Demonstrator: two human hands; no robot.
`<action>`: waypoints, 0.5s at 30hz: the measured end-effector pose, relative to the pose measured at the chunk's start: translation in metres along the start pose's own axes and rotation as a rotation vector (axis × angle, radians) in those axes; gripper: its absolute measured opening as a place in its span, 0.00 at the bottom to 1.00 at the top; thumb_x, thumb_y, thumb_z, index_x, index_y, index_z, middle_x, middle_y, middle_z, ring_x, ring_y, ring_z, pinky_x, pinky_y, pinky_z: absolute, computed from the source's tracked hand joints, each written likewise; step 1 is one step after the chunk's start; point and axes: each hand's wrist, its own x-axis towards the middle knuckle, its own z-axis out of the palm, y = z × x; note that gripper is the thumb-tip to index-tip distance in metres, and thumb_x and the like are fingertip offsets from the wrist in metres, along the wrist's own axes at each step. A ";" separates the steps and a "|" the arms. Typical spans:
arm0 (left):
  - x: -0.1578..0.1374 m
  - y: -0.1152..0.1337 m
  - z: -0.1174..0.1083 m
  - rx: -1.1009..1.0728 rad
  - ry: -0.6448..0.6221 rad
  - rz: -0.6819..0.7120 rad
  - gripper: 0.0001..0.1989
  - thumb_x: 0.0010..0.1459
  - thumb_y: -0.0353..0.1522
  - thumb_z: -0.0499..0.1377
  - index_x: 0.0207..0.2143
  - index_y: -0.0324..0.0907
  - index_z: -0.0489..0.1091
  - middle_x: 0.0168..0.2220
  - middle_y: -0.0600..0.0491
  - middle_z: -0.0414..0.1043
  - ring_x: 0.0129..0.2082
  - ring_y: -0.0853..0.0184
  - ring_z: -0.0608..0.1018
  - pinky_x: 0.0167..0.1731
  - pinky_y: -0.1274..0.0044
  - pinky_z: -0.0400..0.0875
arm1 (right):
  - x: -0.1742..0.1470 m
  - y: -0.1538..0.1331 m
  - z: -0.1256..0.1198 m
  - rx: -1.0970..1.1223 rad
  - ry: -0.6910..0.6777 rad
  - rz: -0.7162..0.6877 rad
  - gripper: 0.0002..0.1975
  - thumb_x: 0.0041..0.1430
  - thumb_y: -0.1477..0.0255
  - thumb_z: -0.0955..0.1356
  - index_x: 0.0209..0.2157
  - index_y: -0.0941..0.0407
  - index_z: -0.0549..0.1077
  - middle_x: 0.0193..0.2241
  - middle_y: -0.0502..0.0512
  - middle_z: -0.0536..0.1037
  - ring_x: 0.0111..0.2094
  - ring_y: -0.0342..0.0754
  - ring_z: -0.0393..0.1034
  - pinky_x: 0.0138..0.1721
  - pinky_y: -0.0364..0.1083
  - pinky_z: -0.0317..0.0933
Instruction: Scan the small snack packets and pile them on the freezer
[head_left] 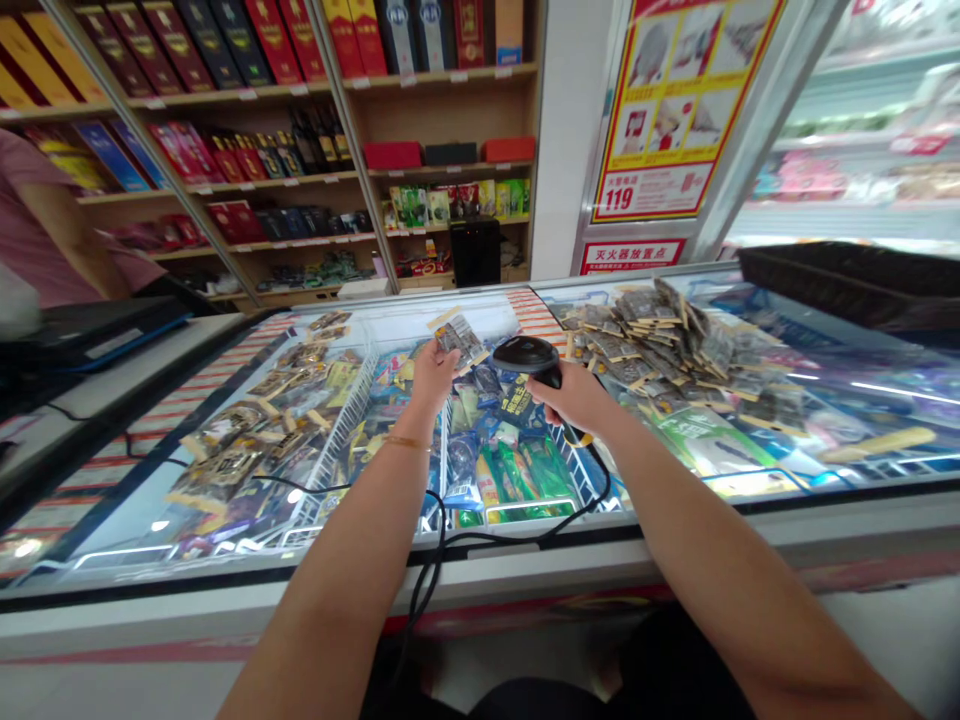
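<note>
My left hand [435,375] pinches a small flat snack packet [460,340] with a tan edge and a dark, printed middle. Just to its right, my right hand [574,395] is wrapped round the handle of a black barcode scanner [526,352], whose head points left toward the packet. From the scanner a black cable [517,540] loops down over the freezer's front edge. A large heap of similar packets [660,335] lies on the glass to the right. More packets [247,430] are spread on the left side.
Below the hands, a chest freezer [525,555] holds wire baskets of wrapped ice creams [517,465]. A dark tray [847,280] stands at the back right. Shelves of boxes [442,155] line the far wall. At the left, a person in a pink top [52,220] is beside a black device [112,330].
</note>
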 end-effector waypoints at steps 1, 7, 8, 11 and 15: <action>0.000 0.000 0.000 -0.020 0.005 -0.008 0.20 0.48 0.34 0.68 0.44 0.40 0.72 0.35 0.50 0.80 0.40 0.59 0.82 0.41 0.67 0.79 | 0.001 0.001 0.000 0.011 0.008 -0.003 0.09 0.59 0.68 0.71 0.29 0.55 0.68 0.13 0.48 0.71 0.14 0.45 0.67 0.18 0.41 0.61; -0.002 0.002 0.011 -0.269 0.054 -0.100 0.14 0.46 0.30 0.69 0.37 0.41 0.73 0.38 0.51 0.80 0.41 0.63 0.81 0.46 0.68 0.77 | 0.009 0.007 -0.003 0.171 0.069 -0.005 0.11 0.59 0.65 0.72 0.30 0.56 0.68 0.18 0.49 0.74 0.14 0.42 0.67 0.17 0.40 0.60; -0.003 0.003 0.014 -0.308 0.058 -0.121 0.13 0.46 0.29 0.68 0.36 0.41 0.73 0.37 0.52 0.80 0.41 0.64 0.81 0.47 0.68 0.77 | 0.010 0.007 -0.007 0.212 0.089 0.001 0.11 0.59 0.65 0.71 0.30 0.56 0.68 0.18 0.49 0.74 0.14 0.42 0.67 0.16 0.40 0.60; -0.004 0.011 0.026 -0.348 0.038 -0.189 0.11 0.46 0.26 0.67 0.34 0.40 0.72 0.35 0.52 0.79 0.39 0.66 0.81 0.47 0.70 0.77 | 0.009 0.005 -0.025 0.339 0.145 0.011 0.10 0.59 0.66 0.71 0.30 0.56 0.68 0.19 0.48 0.74 0.13 0.41 0.65 0.15 0.41 0.60; 0.000 0.027 0.059 -0.310 -0.067 -0.252 0.08 0.48 0.26 0.66 0.33 0.40 0.73 0.34 0.52 0.79 0.35 0.69 0.80 0.43 0.75 0.76 | -0.001 0.015 -0.071 0.406 0.242 0.016 0.11 0.57 0.66 0.72 0.29 0.56 0.68 0.18 0.48 0.73 0.12 0.42 0.65 0.14 0.41 0.60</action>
